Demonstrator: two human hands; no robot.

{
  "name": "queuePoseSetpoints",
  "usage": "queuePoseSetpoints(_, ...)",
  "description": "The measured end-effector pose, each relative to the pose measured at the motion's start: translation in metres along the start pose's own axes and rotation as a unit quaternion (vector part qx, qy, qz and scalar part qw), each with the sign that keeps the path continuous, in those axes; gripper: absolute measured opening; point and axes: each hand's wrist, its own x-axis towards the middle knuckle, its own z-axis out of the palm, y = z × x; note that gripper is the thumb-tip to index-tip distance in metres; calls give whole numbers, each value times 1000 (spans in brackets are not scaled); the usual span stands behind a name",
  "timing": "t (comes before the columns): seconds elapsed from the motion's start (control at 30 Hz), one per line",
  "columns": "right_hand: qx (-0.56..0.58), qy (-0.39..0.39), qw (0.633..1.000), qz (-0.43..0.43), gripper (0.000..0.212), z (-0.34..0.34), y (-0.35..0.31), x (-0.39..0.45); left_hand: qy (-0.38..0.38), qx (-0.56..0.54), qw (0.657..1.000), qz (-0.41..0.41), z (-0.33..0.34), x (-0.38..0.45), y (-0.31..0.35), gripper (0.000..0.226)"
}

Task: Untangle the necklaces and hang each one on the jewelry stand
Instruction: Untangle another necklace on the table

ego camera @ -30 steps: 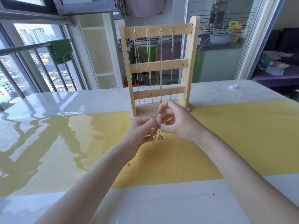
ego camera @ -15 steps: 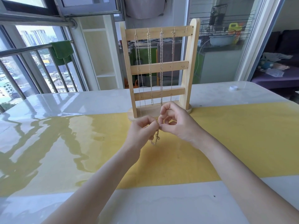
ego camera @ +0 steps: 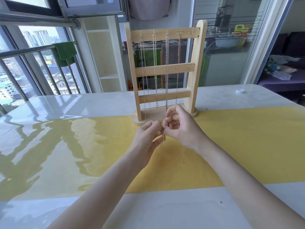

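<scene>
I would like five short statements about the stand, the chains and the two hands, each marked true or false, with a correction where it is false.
1. Four necklaces already hang from the top bar of the jewelry stand. True.
2. The rightmost hook on the top bar holds a chain. False: it is bare.
3. Both hands pinch one small necklace above the yellow mat. True: the left hand and the right hand meet on it.
4. The stand lies flat on the table. False: it stands upright.
5. The white cap sits on the yellow mat. False: it rests on the white table, far right.
</scene>
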Motion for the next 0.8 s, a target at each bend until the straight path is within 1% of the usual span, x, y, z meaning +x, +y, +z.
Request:
queuePoseSetpoints(0.1,-53,-3,999,-12,38,0,2,0,15,26,999,24,-1,2,-2,19)
queuePoseSetpoints(0.23,-50,-22,998,-10,36,-5,-1,1,-3,73,997,35,-11,4,5,20)
queuePoseSetpoints(0.3,-48,-42,998,-4,36,-7,-2,1,-17,123,991,46,-16,6,10,25)
queuePoseSetpoints(0.4,-68,-75,995,6,38,-8,-3,1,-43,223,970,84,-17,5,16,31)
queuePoseSetpoints(0.47,-78,-87,993,12,38,-7,-3,0,-40,246,964,91,-16,5,15,29)
queuePoseSetpoints(0.53,-70,-87,994,11,39,-7,-4,-1,-38,222,971,79,-15,4,14,29)
queuePoseSetpoints(0.67,-47,-56,997,0,37,-1,-3,-1,-28,110,993,42,-11,2,12,34)
queuePoseSetpoints(0.8,19,15,1000,4,36,10,0,-3,11,79,994,74,-9,1,10,35)
